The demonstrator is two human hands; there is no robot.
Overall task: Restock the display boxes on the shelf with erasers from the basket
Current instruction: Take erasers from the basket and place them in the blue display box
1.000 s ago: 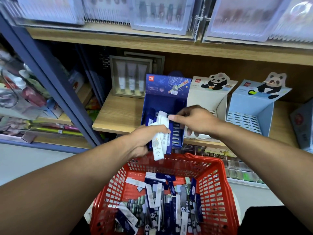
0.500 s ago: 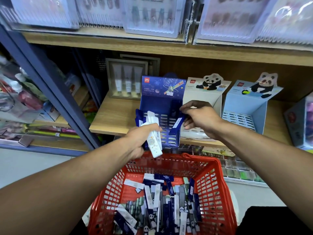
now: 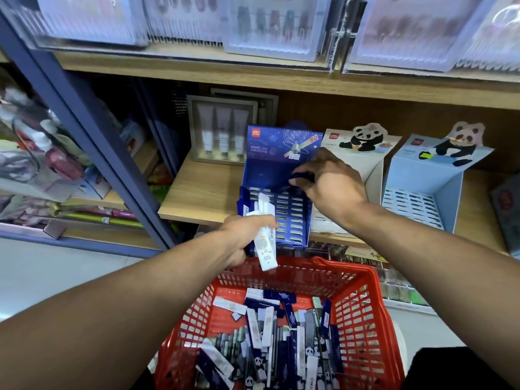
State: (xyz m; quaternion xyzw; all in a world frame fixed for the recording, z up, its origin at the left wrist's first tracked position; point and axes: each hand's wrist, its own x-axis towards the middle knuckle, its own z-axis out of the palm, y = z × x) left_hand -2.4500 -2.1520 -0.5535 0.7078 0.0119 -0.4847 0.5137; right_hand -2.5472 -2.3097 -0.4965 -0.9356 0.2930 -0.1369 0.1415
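Note:
A red basket (image 3: 368, 302) below the shelf holds several long erasers (image 3: 281, 342) in white, dark blue and panda wrappers. My left hand (image 3: 244, 235) grips a small bunch of white erasers (image 3: 264, 243) just above the basket's far rim, in front of the dark blue display box (image 3: 270, 170). My right hand (image 3: 329, 181) is inside that box near its back right and pinches a dark blue eraser (image 3: 302, 177) over the slotted tray. A white panda display box (image 3: 365, 161) and a light blue panda display box (image 3: 422, 192) stand to the right.
The wooden shelf (image 3: 197, 195) carries a framed pack of tubes (image 3: 222, 130) behind the blue box. A blue steel upright (image 3: 84, 128) divides off cluttered shelves on the left. An upper shelf with clear packs hangs overhead. More goods lie under the shelf at right.
My right hand took a dark blue eraser from the bunch and carried it up into the back of the blue box. My left hand sank slightly with the white erasers.

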